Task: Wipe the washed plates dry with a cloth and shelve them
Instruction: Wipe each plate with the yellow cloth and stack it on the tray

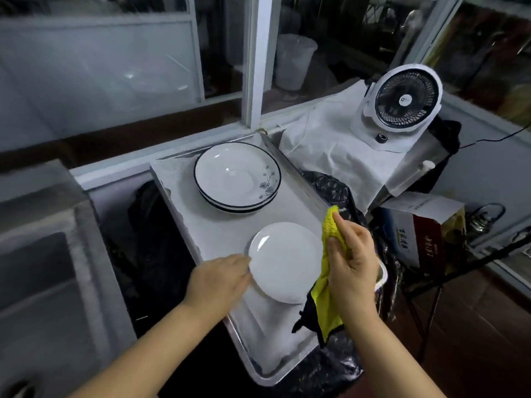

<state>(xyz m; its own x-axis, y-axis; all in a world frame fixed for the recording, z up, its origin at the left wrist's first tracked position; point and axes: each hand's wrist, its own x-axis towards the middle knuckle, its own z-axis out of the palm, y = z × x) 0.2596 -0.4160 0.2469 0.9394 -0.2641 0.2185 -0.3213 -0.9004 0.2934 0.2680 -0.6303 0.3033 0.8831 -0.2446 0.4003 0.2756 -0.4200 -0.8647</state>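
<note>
- Left hand (222,278): fingers lie against the left rim of the plain white plate (284,261), which rests on the cloth-lined tray (290,366); whether they curl under the rim cannot be told.
- Right hand (352,254): pinches the yellow cloth (327,285), raised beside the plate's right edge.
- Risk: a wet rim may slip from a one-sided hold and strike the tray.
- Risk: the stack of blue-rimmed plates (237,175) stands near; a sliding plate may chip it.
- Risk: the tray appears to overhang its support, so pressing near the front edge could tip it.
</note>
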